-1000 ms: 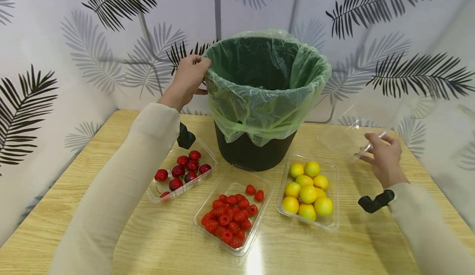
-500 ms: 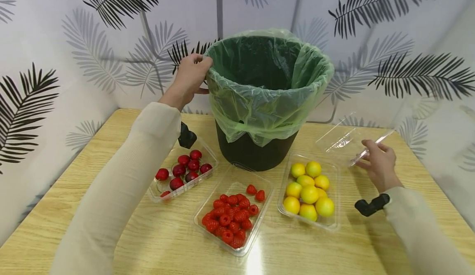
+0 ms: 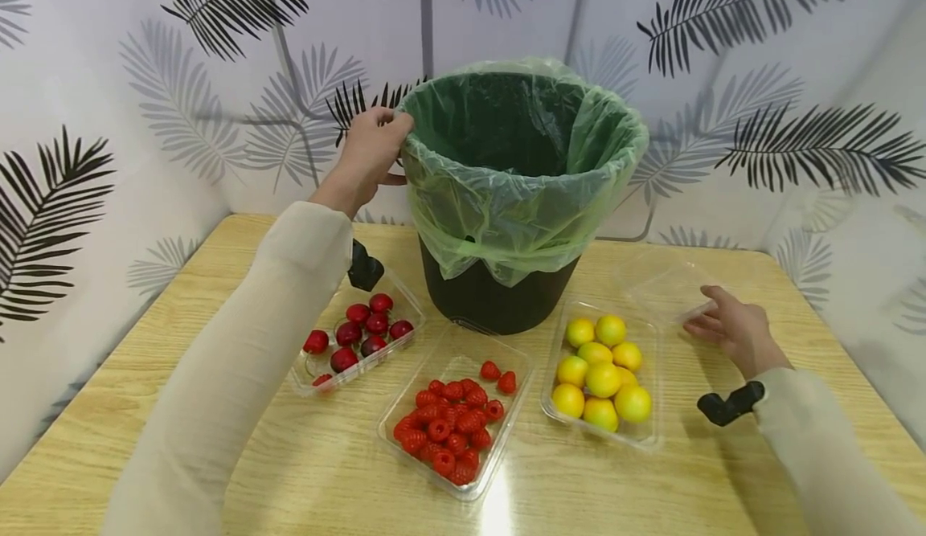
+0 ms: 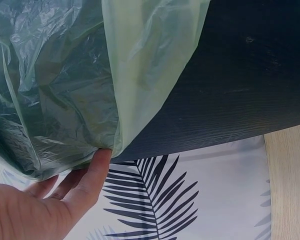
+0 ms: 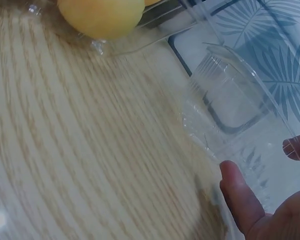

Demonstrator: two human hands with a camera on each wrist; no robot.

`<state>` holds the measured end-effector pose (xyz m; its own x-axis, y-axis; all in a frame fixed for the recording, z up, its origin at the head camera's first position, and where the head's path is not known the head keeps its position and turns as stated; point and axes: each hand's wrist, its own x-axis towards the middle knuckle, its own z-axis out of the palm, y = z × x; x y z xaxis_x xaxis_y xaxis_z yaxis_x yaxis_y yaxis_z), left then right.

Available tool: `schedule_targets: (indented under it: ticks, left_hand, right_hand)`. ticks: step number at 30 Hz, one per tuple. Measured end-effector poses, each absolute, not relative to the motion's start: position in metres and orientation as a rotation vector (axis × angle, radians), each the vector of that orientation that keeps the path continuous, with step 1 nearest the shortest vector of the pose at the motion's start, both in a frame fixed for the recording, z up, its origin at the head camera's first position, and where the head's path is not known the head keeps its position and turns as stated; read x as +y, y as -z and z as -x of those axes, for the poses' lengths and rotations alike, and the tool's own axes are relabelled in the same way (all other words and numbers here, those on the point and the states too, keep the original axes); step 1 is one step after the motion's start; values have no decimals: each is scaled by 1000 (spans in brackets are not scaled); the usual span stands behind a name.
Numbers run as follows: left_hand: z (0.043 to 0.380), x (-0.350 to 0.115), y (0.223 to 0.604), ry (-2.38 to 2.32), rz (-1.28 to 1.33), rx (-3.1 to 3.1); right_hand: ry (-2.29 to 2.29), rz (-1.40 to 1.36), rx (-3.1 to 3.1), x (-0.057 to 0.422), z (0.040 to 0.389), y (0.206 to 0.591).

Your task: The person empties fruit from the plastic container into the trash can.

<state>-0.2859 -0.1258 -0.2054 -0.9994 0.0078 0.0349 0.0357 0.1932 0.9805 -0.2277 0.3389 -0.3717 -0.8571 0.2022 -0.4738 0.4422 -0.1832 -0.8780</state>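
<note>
My left hand (image 3: 372, 146) grips the rim of a black bin (image 3: 499, 299) at its left side. Its fingers hold the pale green bag (image 4: 150, 65) that lines the bin and folds over the edge. Far right, my right hand (image 3: 738, 331) is at the near edge of a clear plastic container (image 3: 661, 283), low at the table's back. In the right wrist view its thumb (image 5: 233, 177) and a finger stand apart by the container's edge. See-through plastic makes the exact contact hard to tell.
Clear trays of cherries (image 3: 359, 331), raspberries (image 3: 448, 431) and yellow-green round fruit (image 3: 600, 379) stand before the bin on the wooden table (image 3: 318, 472). A leaf-patterned wall covering (image 3: 275, 118) rises behind.
The clear container has tipped down from a raised, tilted position and now lies lower on the table. My right hand's thumb and fingers have spread. The left hand stays on the bin rim.
</note>
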Motion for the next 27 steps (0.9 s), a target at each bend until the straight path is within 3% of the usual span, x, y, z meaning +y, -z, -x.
schedule_targets:
  ticks: [27]
  left_hand:
    - [289, -126, 205, 1989, 34, -2412]
  right_hand:
    - [2192, -717, 1818, 351, 224, 377]
